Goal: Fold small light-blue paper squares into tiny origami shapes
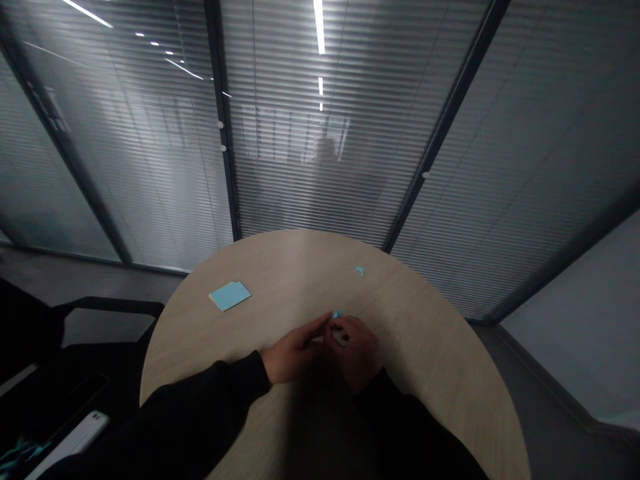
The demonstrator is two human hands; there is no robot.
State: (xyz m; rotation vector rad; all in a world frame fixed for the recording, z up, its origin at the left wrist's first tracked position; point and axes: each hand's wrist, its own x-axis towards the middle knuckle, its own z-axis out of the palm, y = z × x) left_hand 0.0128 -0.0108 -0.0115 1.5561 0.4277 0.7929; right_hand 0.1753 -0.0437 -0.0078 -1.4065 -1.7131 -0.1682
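Both of my hands meet over the middle of a round light-wood table [430,347]. My left hand [295,350] reaches in from the left with its fingers pinched on a small light-blue piece of paper [339,313]. My right hand [355,350] is curled closed against the same paper, and most of the paper is hidden by the fingers. A pad of light-blue square paper [230,295] lies on the table to the left, away from both hands. A tiny folded blue paper piece [359,269] rests farther back on the table.
Glass walls with shut blinds [320,133] stand right behind the table. A dark chair [95,320] sits at the left. A white device [75,440] lies at the lower left. Grey floor [570,427] shows to the right.
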